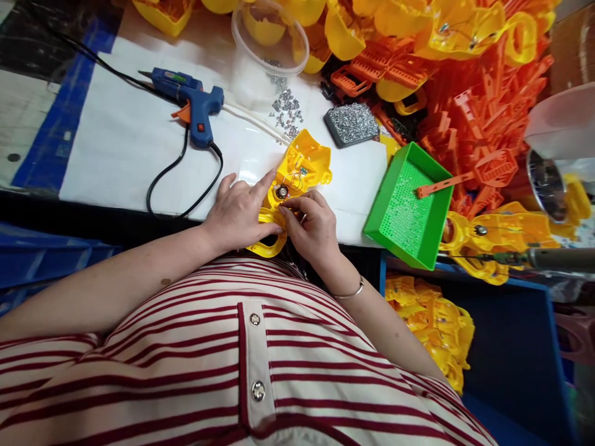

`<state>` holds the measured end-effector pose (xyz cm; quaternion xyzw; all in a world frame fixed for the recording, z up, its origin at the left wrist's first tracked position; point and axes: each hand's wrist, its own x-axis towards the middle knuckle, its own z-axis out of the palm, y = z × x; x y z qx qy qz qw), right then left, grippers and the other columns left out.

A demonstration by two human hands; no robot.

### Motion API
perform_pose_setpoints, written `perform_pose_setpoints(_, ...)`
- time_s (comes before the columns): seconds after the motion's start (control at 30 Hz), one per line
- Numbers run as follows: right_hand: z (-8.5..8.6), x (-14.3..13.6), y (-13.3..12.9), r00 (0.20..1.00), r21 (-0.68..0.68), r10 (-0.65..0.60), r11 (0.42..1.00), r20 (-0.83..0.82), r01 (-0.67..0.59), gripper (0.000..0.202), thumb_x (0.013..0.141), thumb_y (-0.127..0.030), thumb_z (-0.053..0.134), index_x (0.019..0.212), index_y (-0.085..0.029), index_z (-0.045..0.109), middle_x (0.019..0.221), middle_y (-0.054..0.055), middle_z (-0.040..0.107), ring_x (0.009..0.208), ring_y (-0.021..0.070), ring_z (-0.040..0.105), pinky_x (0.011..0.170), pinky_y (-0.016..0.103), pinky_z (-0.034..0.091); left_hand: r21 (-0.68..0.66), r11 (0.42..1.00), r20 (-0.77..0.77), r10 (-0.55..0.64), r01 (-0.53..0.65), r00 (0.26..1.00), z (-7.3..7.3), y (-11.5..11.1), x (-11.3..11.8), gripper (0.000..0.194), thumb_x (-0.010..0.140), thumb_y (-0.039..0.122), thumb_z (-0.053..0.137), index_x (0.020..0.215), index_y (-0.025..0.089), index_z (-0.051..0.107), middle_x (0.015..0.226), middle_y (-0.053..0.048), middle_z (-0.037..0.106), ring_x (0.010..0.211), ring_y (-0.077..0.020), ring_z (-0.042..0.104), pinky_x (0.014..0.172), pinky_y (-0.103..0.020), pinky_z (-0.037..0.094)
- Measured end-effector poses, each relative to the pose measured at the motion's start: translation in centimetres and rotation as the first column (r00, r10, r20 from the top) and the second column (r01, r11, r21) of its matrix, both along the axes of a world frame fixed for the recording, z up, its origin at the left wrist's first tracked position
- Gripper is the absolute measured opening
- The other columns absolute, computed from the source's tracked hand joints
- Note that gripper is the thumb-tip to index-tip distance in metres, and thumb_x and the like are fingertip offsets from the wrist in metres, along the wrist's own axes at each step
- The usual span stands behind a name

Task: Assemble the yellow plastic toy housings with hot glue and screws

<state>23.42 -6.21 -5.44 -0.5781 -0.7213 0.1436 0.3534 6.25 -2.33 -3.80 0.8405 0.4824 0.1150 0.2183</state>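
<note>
On the white table sheet near its front edge lies a yellow plastic shell half, its hollow side up, with thin wires, a small circuit board and a round silver part inside. My left hand grips the shell's left side, thumb along the looped handle and forefinger stretched toward the body. My right hand is at the shell's right side just below the round part, thumb and fingers pinched together. Whatever sits between those fingertips is too small or hidden to make out.
A blue glue gun with a black cord lies at left. Behind the shell are a clear tub, loose screws and a black dish of screws. A green basket stands right, near piled orange parts. Below is a blue bin.
</note>
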Motion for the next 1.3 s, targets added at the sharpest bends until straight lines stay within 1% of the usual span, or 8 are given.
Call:
perform_pose_setpoints(0.23,1.2,-0.4,0.7,0.974,-0.150,0.003,0.988,0.228,0.032,0.016,0.091,-0.026,0.055,0.087,-0.016,0.068,0.088,0.007,0.059,0.075,0.0163,0.056,0.063,0.029,0.045,0.016,1.000,0.002,-0.010,0.010,1.000,-0.1,-0.1,0.0,0.095,0.075,0.045,0.075,0.153,0.009,0.034,0.109,-0.012,0.070,0.112,-0.0335,0.058,0.117,-0.055,0.023)
perform_pose_setpoints(0.4,1.4,1.0,0.8,0.992,-0.180,0.124,0.976,0.012,-0.120,0.017,0.086,-0.025,0.063,0.100,-0.017,0.069,0.088,0.003,0.058,0.068,0.0116,0.053,0.065,0.027,0.049,0.009,1.000,0.014,0.001,-0.001,1.000,-0.3,0.0,0.0,0.096,0.074,0.049,0.075,0.153,0.012,0.034,0.104,-0.010,0.071,0.109,-0.0326,0.060,0.115,-0.056,0.024)
perform_pose_setpoints(0.5,1.1,1.4,0.7,0.991,-0.154,0.110,0.980,-0.082,-0.122,0.024,0.085,-0.026,0.065,0.105,-0.014,0.069,0.091,0.004,0.058,0.066,0.0101,0.053,0.064,0.028,0.051,0.005,1.000,0.018,0.000,0.000,1.000,-0.3,0.1,0.0,0.098,0.073,0.050,0.076,0.153,0.012,0.033,0.106,-0.011,0.072,0.111,-0.0330,0.060,0.116,-0.056,0.024)
perform_pose_setpoints(0.67,0.9,0.8,0.1,0.992,-0.144,0.110,0.982,-0.066,-0.119,0.020,0.088,-0.026,0.061,0.100,-0.016,0.072,0.087,0.004,0.058,0.068,0.0111,0.054,0.067,0.029,0.052,0.009,1.000,-0.001,0.003,-0.003,1.000,-0.2,0.2,-0.1,0.098,0.074,0.050,0.076,0.154,0.010,0.033,0.108,-0.013,0.072,0.111,-0.0334,0.061,0.116,-0.055,0.024)
perform_pose_setpoints(0.9,0.0,0.5,-1.0,0.991,-0.108,0.117,0.986,-0.067,-0.124,0.028,0.092,-0.022,0.050,0.111,-0.015,0.070,0.093,0.008,0.059,0.080,0.0158,0.059,0.071,0.032,0.055,0.028,1.000,0.021,-0.005,0.004,1.000,-0.7,0.2,-0.1,0.097,0.073,0.048,0.075,0.152,0.010,0.034,0.106,-0.011,0.072,0.110,-0.0332,0.060,0.115,-0.055,0.024)
perform_pose_setpoints(1.07,0.7,-0.3,-2.0,0.976,-0.160,0.157,0.978,0.149,-0.133,0.038,0.094,-0.018,0.041,0.124,-0.012,0.064,0.100,0.012,0.060,0.087,0.0182,0.061,0.074,0.032,0.056,0.054,0.998,0.047,-0.014,0.011,0.999,-0.9,0.1,-0.2,0.092,0.073,0.044,0.071,0.151,0.010,0.036,0.106,-0.010,0.071,0.109,-0.0331,0.059,0.115,-0.056,0.023)
perform_pose_setpoints(1.2,2.1,-1.3,-2.6,0.883,-0.275,0.177,0.960,0.435,-0.057,0.046,0.093,-0.018,0.039,0.135,-0.012,0.056,0.108,0.016,0.060,0.086,0.0212,0.060,0.062,0.031,0.052,0.048,0.998,0.050,-0.053,0.050,0.997,-0.9,0.2,-0.4,0.088,0.075,0.040,0.066,0.152,0.010,0.035,0.107,-0.011,0.070,0.109,-0.0328,0.059,0.114,-0.057,0.023)
perform_pose_setpoints(1.3,2.4,-1.3,-2.8,0.866,-0.252,0.201,0.964,0.459,-0.091,0.047,0.092,-0.016,0.038,0.137,-0.011,0.053,0.107,0.016,0.060,0.086,0.0218,0.060,0.061,0.031,0.052,0.037,0.998,0.049,-0.049,0.047,0.998,-0.8,0.3,-0.5,0.089,0.075,0.040,0.066,0.152,0.010,0.033,0.107,-0.011,0.070,0.110,-0.0326,0.059,0.115,-0.057,0.023)
